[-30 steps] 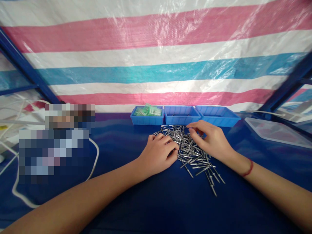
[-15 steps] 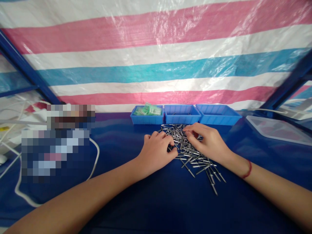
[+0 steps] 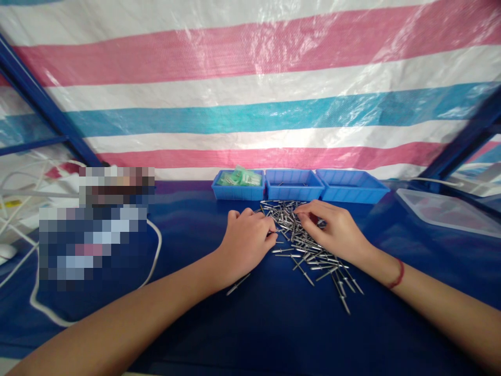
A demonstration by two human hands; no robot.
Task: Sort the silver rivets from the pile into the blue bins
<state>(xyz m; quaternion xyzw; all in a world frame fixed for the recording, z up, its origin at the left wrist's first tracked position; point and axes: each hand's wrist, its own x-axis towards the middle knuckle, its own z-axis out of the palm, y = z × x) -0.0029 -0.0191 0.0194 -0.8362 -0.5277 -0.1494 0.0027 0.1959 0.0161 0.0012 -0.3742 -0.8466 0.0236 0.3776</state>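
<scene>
A loose pile of silver blind rivets [image 3: 309, 249] lies on the blue tabletop between my hands. My left hand [image 3: 248, 243] rests at the pile's left edge, fingers curled down and thumb drawn in toward the index finger. Whatever it holds is hidden beneath the fingers. A single rivet [image 3: 238, 285] lies apart, just below the left wrist. On the right side of the pile, my right hand [image 3: 332, 224] has its thumb and index finger bent together among the rivets, pinching at one; the fingertips partly hide it. A red cord circles the right wrist.
Behind the pile stand three blue bins: the left bin [image 3: 238, 194] holds green-tinted packets, the middle bin [image 3: 293, 192] a few rivets, then the right bin [image 3: 352, 194]. A translucent plastic lid [image 3: 446, 214] lies at right. White cables [image 3: 156, 250] and a blurred-out area occupy the left.
My left hand has shifted slightly left and closed more, uncovering rivets beside its thumb. A lone rivet now shows below the left wrist. My right hand stays nearly in place.
</scene>
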